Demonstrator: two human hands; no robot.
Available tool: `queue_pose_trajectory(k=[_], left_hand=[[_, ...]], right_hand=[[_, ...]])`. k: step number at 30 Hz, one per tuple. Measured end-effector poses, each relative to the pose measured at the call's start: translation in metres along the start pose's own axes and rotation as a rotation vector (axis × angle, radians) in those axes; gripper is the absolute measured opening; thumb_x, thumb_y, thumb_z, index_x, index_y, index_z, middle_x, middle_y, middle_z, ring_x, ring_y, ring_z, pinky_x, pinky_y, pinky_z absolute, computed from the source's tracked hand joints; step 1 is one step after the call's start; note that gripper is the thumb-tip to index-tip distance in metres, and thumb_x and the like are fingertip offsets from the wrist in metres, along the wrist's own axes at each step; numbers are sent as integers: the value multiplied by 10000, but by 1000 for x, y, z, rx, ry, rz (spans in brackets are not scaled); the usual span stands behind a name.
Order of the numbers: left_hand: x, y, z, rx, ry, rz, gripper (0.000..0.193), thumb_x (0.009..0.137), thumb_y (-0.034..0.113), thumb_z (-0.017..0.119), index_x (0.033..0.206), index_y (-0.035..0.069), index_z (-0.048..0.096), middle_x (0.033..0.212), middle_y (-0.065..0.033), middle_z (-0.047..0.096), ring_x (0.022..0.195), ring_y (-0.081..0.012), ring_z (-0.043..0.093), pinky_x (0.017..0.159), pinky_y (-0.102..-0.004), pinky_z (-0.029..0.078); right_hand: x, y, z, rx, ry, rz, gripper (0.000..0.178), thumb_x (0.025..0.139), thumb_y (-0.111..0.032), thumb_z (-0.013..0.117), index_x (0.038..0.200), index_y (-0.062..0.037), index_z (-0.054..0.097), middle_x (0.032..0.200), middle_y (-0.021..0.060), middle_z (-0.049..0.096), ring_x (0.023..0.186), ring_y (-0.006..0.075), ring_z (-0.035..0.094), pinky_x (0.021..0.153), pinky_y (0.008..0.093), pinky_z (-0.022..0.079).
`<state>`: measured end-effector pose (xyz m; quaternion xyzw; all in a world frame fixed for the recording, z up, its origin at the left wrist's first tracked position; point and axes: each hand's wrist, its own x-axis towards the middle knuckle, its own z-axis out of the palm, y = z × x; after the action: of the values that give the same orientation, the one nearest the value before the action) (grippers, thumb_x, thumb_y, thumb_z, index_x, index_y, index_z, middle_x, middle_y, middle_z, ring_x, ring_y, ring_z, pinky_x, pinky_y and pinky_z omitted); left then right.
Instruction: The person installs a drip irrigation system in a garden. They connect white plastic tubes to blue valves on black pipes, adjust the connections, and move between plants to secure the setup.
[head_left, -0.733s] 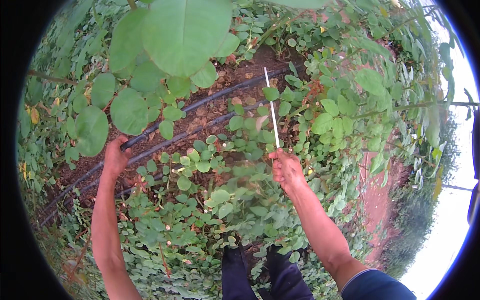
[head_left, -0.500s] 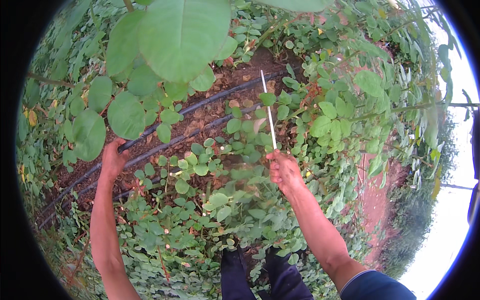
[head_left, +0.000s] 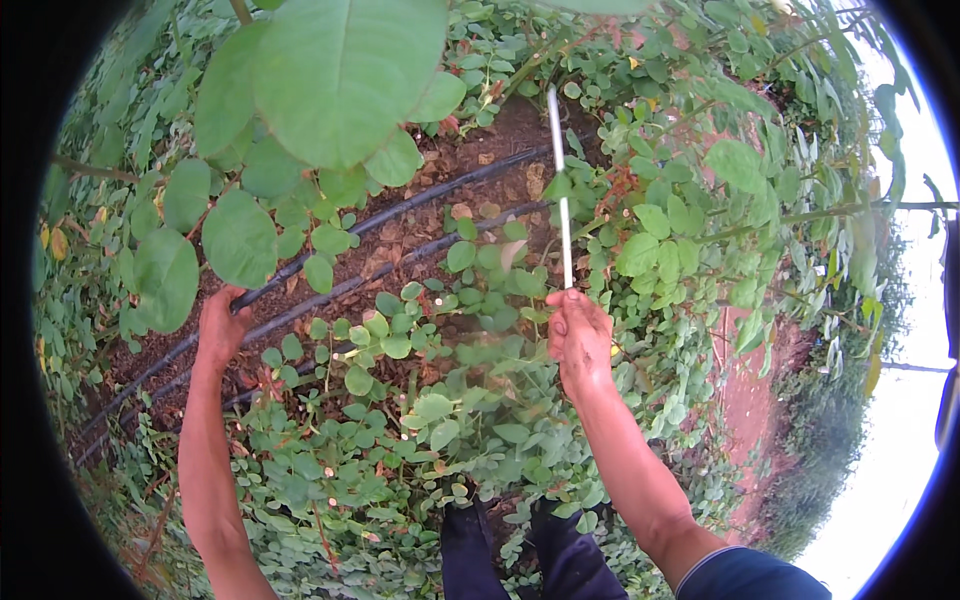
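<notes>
My left hand (head_left: 222, 325) is closed round a black drip hose (head_left: 400, 208) at the left, with its fingertips partly hidden by leaves and the hose. In my right hand (head_left: 582, 335) is one end of a thin, pale straight rod (head_left: 566, 235), which points away from me. Its far end crosses over the upper hose and reaches the bare soil (head_left: 517, 125). A second black hose (head_left: 345, 287) runs alongside the first, nearer to me, touched by neither hand as far as I can see.
Leafy green bushes (head_left: 440, 420) with several cut stem ends surround both arms. Large leaves (head_left: 345, 80) hang close in front at the top left. Dry leaves lie on the soil between the hoses. A reddish dirt path (head_left: 750, 420) runs along the right.
My right hand has shifted slightly right, and the rod's far end has swung farther away and to the right. My left hand has barely moved and stays on the hose.
</notes>
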<state>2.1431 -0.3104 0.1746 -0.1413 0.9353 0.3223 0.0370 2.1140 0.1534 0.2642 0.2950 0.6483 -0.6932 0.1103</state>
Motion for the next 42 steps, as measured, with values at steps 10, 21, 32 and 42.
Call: queue_pose_trajectory(k=[10,21,32,42], left_hand=[[0,-7,-6,21,-40,-18,95,752,15,597,846,23,590,708,-130,590,671,-266,582,664,-362,457],[-10,-15,-5,123,-59,0,227,779,62,666,1005,44,662,899,-165,665,846,-327,632,798,-380,487],[-22,-2,-10,26,-167,-9,152,806,36,659,957,22,653,851,-188,647,814,-365,618,761,-402,482],[-15,-1,-12,93,-169,-66,159,798,39,658,956,41,636,835,-159,644,833,-329,629,767,-409,475]], right_hand=[[-33,-19,19,43,7,-42,274,1018,-244,443,928,-1,532,588,-48,341,431,47,276,370,219,220],[-77,-11,-7,99,-112,107,294,1018,-264,432,891,-14,519,583,-45,313,452,67,272,407,239,232],[-128,5,13,-92,-252,183,289,1037,-233,395,939,0,535,604,-41,382,480,39,307,424,211,246],[-114,8,2,5,-234,4,282,1011,-242,463,850,-16,511,578,-42,346,442,69,298,394,247,237]])
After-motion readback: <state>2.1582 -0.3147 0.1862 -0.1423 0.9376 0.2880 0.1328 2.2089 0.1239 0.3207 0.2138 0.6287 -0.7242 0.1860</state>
